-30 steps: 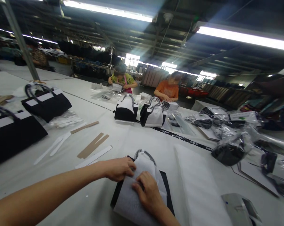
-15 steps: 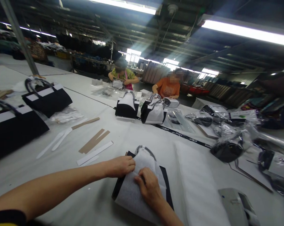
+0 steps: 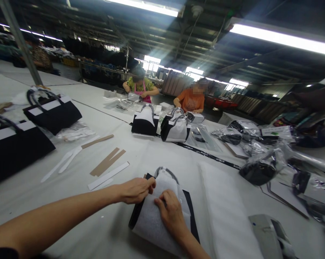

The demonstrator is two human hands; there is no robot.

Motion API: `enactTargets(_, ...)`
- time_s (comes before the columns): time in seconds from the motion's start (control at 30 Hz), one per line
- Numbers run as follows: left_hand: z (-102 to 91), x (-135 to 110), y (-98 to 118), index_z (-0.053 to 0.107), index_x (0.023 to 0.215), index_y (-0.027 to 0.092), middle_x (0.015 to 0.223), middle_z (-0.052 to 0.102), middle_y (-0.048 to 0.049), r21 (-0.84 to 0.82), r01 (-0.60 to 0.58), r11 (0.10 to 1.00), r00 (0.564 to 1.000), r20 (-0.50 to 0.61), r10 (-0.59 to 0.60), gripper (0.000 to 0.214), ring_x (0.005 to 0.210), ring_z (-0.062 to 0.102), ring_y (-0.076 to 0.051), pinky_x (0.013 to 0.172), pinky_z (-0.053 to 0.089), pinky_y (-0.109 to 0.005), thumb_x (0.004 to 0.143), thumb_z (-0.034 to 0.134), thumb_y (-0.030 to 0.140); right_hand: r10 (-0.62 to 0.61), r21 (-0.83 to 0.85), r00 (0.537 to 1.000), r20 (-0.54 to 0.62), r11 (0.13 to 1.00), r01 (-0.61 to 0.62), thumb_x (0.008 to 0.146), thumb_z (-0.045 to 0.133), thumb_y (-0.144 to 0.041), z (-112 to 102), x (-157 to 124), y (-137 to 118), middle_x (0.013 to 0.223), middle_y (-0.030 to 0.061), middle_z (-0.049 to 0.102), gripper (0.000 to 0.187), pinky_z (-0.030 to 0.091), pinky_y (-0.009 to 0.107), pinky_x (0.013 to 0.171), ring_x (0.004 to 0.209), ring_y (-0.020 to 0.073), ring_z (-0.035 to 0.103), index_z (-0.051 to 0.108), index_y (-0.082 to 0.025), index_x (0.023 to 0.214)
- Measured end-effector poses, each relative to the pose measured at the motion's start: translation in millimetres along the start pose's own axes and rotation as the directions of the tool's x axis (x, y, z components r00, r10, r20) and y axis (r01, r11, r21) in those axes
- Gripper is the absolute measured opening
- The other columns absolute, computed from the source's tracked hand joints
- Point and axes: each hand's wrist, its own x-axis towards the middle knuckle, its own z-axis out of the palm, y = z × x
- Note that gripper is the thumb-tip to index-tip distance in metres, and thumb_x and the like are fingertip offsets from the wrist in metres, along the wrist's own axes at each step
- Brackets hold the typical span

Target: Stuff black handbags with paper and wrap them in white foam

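Observation:
A small black handbag (image 3: 191, 216) lies flat on the white table (image 3: 157, 154) right in front of me, mostly covered by a white foam sheet (image 3: 151, 225); its handle (image 3: 166, 171) shows at the far end. My left hand (image 3: 135, 190) pinches the sheet's left edge with closed fingers. My right hand (image 3: 172, 212) presses on top of the sheet, fingers curled on it.
Cardboard and white strips (image 3: 107, 167) lie to the left. Black-and-white bags stand at far left (image 3: 51, 111) and centre (image 3: 145, 124). A stack of white foam sheets (image 3: 227, 208) lies to my right, and plastic-wrapped items (image 3: 262, 167) beyond. Two people (image 3: 191, 99) work across the table.
My hands have barely shifted on the foam sheet; the left fingers have closed a little more on its edge. The view has tilted slightly.

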Motion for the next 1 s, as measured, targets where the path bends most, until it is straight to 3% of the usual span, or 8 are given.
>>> enactTargets(0.13,9.8,1,6,0.049,0.103,0.023,0.094,0.062,-0.0014,-0.072,0.071,0.995,0.996,-0.044,-0.075,0.034,0.087,0.057,-0.019,0.075,0.043,-0.029,0.075,0.062,0.037,-0.005,-0.026,1.000,0.001,1.000,0.005,0.090,0.051,-0.025,2,1,1,0.077,0.0025,0.055,0.018,0.039,0.032,0.068,0.076,0.0187,0.052,0.048,-0.020,0.073)
enactTargets(0.3,32.2,4,10,0.054,0.099,0.023,0.088,0.062,-0.0001,-0.142,0.170,0.975,0.973,-0.133,-0.189,0.025,0.086,0.054,-0.017,0.078,0.041,-0.028,0.075,0.060,0.022,-0.049,-0.035,0.999,-0.010,0.998,0.049,0.093,0.045,-0.023,1,3,2,0.076,0.0030,0.058,0.021,0.043,0.032,0.066,0.074,0.0181,0.055,0.053,-0.020,0.074)
enactTargets(0.47,35.9,4,11,0.056,0.094,0.023,0.080,0.061,0.0019,-0.170,0.210,0.963,0.952,-0.188,-0.241,0.024,0.081,0.054,-0.015,0.075,0.041,-0.026,0.072,0.059,0.015,-0.141,-0.048,0.966,-0.217,0.990,0.134,0.092,0.044,-0.016,-19,-3,-6,0.085,0.0060,0.065,0.017,0.050,0.033,0.073,0.081,0.0184,0.061,0.060,-0.019,0.093)
enactTargets(0.53,35.5,4,10,0.056,0.094,0.023,0.079,0.061,0.0021,-0.174,0.218,0.960,0.946,-0.204,-0.252,0.024,0.079,0.055,-0.014,0.074,0.041,-0.026,0.072,0.058,0.013,-0.297,-0.095,0.940,-0.168,0.954,0.285,0.089,0.048,-0.013,-26,-10,-11,0.094,0.0077,0.068,0.018,0.051,0.035,0.080,0.088,0.0194,0.062,0.061,-0.018,0.101)
enactTargets(0.63,36.5,6,9,0.056,0.095,0.024,0.077,0.061,0.0027,-0.174,0.211,0.962,0.946,-0.212,-0.246,0.024,0.078,0.055,-0.014,0.072,0.042,-0.025,0.073,0.058,0.014,-0.439,-0.150,0.898,0.041,0.885,0.440,0.087,0.050,-0.013,-28,-19,-18,0.111,0.0107,0.067,0.029,0.052,0.039,0.089,0.104,0.0224,0.061,0.060,-0.017,0.114)
enactTargets(0.8,39.7,2,15,0.057,0.096,0.022,0.085,0.065,-0.0014,-0.109,0.215,0.970,0.941,-0.244,-0.236,0.019,0.085,0.057,-0.017,0.080,0.046,-0.031,0.079,0.052,0.015,-0.370,-0.146,0.914,0.168,0.907,0.394,0.087,0.045,-0.014,-21,-23,-15,0.124,0.0116,0.062,0.041,0.049,0.042,0.098,0.119,0.0239,0.054,0.054,-0.016,0.127)
enactTargets(0.9,52.2,-13,30,0.057,0.108,0.020,0.122,0.059,-0.0095,-0.014,0.208,0.978,0.932,-0.301,-0.203,0.032,0.116,0.049,-0.025,0.102,0.037,-0.046,0.084,0.038,0.010,-0.308,-0.115,0.939,0.153,0.938,0.327,0.087,0.042,-0.012,-19,-24,-10,0.124,0.0128,0.061,0.045,0.048,0.043,0.100,0.117,0.0234,0.055,0.049,-0.015,0.131)
enactTargets(1.0,80.8,-31,50,0.038,0.136,0.018,0.142,0.043,-0.0122,0.173,0.185,0.967,0.926,-0.361,-0.112,0.047,0.133,0.036,-0.027,0.111,0.028,-0.051,0.089,0.037,0.019,-0.277,-0.085,0.949,0.153,0.953,0.292,0.086,0.037,-0.008,-20,-24,-6,0.128,0.0136,0.058,0.049,0.036,0.052,0.108,0.119,0.0243,0.054,0.044,-0.014,0.135)
